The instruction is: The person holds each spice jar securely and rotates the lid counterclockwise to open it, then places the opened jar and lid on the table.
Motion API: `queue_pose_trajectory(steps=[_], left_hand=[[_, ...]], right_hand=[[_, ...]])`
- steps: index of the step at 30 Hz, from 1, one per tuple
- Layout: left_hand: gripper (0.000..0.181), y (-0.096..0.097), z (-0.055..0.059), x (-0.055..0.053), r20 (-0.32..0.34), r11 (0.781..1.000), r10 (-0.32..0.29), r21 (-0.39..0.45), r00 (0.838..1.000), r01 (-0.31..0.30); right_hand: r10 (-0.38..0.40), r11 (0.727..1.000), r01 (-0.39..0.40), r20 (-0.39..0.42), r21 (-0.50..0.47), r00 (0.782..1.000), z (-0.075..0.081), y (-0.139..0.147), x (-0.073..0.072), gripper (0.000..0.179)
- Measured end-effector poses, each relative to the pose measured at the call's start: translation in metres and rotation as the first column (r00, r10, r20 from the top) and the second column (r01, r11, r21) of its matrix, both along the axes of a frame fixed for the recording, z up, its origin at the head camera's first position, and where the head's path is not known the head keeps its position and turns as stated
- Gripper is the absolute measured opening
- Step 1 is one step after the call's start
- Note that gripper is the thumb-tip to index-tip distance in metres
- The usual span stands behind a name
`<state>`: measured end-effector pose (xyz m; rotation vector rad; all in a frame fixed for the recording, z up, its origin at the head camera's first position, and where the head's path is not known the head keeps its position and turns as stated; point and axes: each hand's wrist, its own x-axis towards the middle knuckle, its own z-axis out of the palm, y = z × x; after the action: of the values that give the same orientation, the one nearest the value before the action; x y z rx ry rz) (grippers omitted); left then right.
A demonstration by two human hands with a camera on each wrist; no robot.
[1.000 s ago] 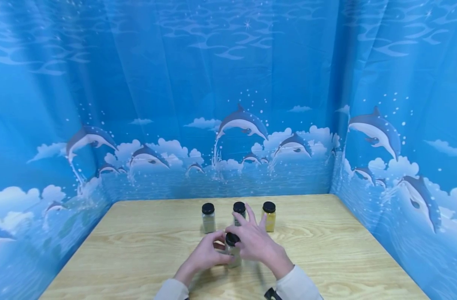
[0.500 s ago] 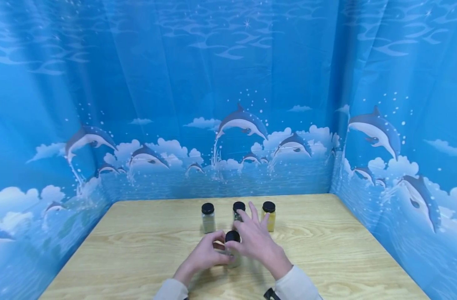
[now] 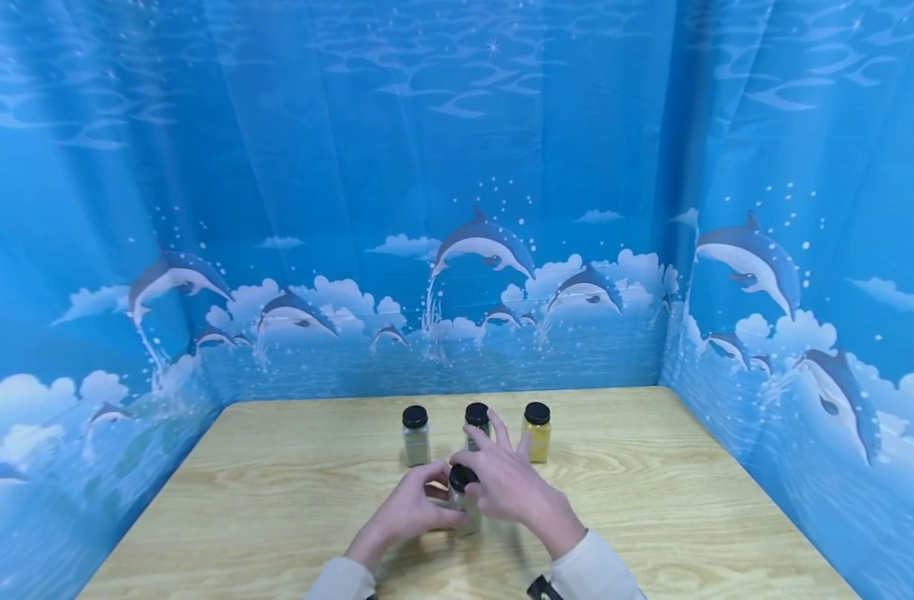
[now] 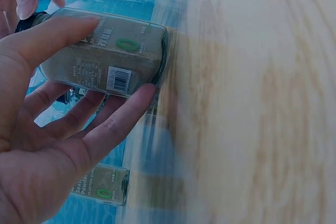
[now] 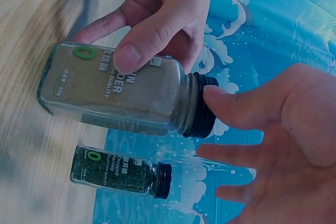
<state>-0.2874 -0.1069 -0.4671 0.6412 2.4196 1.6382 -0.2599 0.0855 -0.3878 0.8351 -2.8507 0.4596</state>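
Observation:
A square glass spice jar (image 5: 142, 106) of grey-brown powder stands at the table's near middle, its black screw cap (image 5: 203, 111) on its neck. My left hand (image 3: 407, 510) grips the jar's body from the left, thumb on one side and fingers on the other, as the left wrist view shows. From the right, my right hand (image 3: 518, 490) pinches the cap between thumb and index finger, while its other fingers spread outward. The jar's barcode label (image 4: 119, 80) faces the left wrist camera.
Behind the hands three more black-capped jars stand in a row: a pale powder jar (image 3: 417, 446), a chopped parsley jar (image 5: 115, 172) and a yellow powder jar (image 3: 537, 446). The wooden table (image 3: 292, 483) meets a blue dolphin curtain (image 3: 337, 208) at its far edge.
The right fingers shift around the cap, opening over it half a second ago and now back in much their earlier pose. The left hand and the jar stay in place.

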Motion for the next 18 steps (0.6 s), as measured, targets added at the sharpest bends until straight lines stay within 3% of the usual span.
queue_pose_trajectory(steps=[14, 18], left_hand=[[0.039, 0.0007, 0.0025, 0.0024, -0.009, 1.000, -0.014, 0.014, 1.000, 0.014], [0.035, 0.0003, 0.0019, 0.0016, -0.012, 1.000, -0.021, 0.008, 1.000, 0.021]], right_hand=[[0.023, 1.000, -0.023, 0.049, 0.000, 0.999, 0.0040, 0.0030, 0.0015, 0.046], [0.001, 1.000, 0.000, 0.029, -0.010, 1.000, 0.0024, 0.0026, 0.0000, 0.050]])
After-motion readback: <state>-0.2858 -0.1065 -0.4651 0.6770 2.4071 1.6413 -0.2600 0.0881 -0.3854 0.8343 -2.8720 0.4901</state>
